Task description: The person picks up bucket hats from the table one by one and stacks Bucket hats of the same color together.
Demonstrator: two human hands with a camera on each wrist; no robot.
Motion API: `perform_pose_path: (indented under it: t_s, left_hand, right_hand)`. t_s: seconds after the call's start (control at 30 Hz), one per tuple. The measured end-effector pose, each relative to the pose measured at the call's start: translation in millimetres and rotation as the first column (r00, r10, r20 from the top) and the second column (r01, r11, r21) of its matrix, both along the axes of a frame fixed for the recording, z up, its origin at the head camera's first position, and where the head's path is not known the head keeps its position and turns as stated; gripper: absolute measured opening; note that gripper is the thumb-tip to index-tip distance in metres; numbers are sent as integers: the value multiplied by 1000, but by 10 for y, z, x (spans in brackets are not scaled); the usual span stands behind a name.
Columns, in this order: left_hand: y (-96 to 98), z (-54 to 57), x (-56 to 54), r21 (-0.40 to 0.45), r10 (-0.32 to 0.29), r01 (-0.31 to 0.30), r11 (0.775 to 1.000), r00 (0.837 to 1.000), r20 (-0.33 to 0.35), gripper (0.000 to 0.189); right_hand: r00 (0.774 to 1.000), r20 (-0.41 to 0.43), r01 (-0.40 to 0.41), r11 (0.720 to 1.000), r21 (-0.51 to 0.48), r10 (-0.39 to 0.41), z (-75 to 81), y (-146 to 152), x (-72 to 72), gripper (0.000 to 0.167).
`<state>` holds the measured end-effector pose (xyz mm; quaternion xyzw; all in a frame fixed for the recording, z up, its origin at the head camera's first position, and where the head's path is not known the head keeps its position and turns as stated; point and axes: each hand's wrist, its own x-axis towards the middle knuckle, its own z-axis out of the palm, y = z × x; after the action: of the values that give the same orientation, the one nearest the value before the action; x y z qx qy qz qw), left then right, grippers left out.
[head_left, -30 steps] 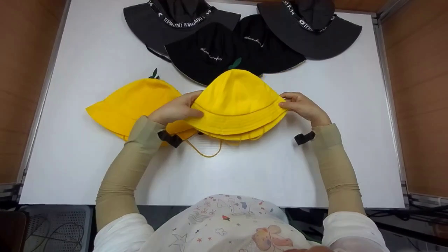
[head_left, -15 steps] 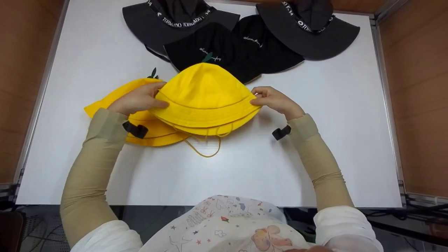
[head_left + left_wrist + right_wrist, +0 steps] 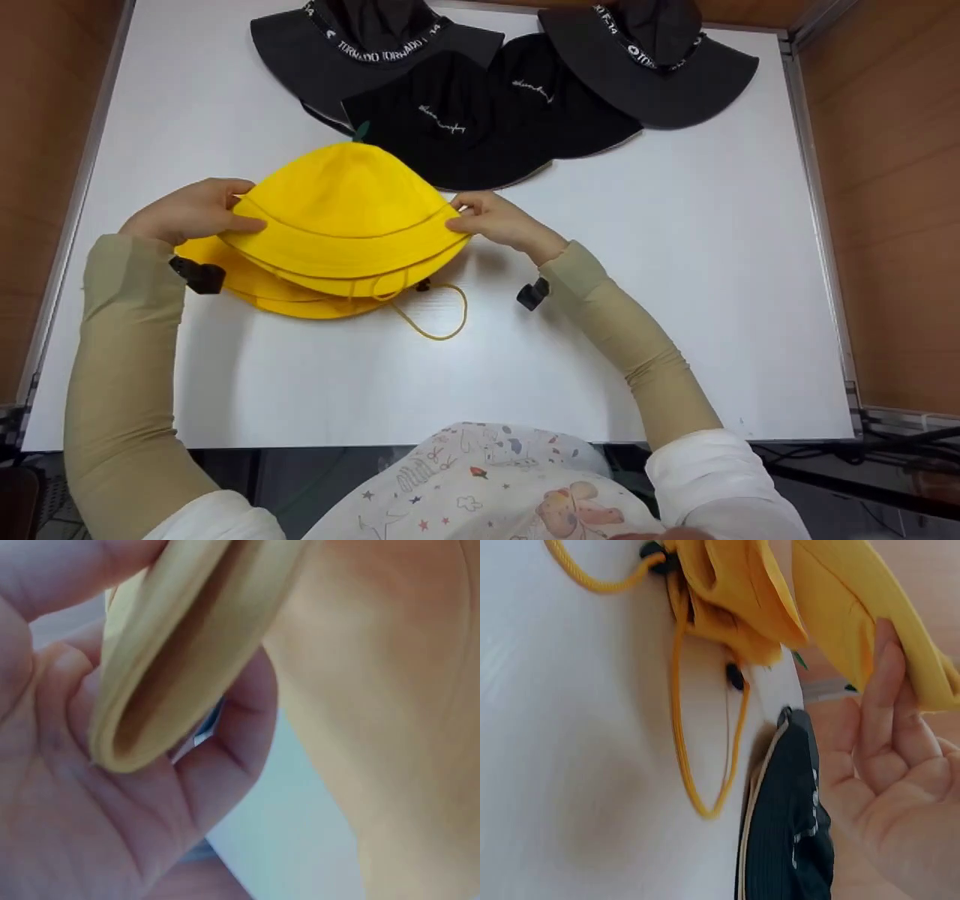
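1. A person in a printed white shirt [image 3: 480,480] faces the near edge of a white desk [image 3: 600,360].
2. A yellow cord [image 3: 464,309] loops beside a yellow hat [image 3: 277,298] toward the desk's left edge.
3. The left hand [image 3: 191,210] and right hand [image 3: 506,221] pinch opposite ends of the brim of a second yellow hat [image 3: 345,199], thumbs in front, partly covering the first.
4. Beyond, two black hats [image 3: 442,150] overlap.
5. Two dark gray hats [image 3: 660,90] sit along the far edge, one nearer the right corner.
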<state>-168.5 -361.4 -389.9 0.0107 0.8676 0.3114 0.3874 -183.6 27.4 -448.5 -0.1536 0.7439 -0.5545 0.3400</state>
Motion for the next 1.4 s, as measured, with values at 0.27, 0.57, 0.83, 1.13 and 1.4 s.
perform_pose_path:
  t_s: [0.27,0.57,0.83,1.13,1.4]
  left_hand:
    - [-279,-222,94,-108,20,-23,994,999,-25,69]
    - [-301,-427,201,-133,68,-76,988,995,-69,67]
    - [-429,-196,303,-64,138,-146,987,984,-117,73]
    - [-528,-264,315,-130,116,-126,984,990,-78,72]
    - [-483,-451,354,-172,124,-145,974,984,-128,54]
  right_hand:
    - [1000,-3,-1,994,108,1,-46,-378,115,29]
    - [998,-59,-7,962,274,24,-249,-463,114,25]
    - [996,-86,17,972,235,3,-136,-520,144,24]
    - [995,-75,-46,956,291,71,-188,-653,193,25]
    - [988,-77,-95,928,361,131,-299,-698,171,22]
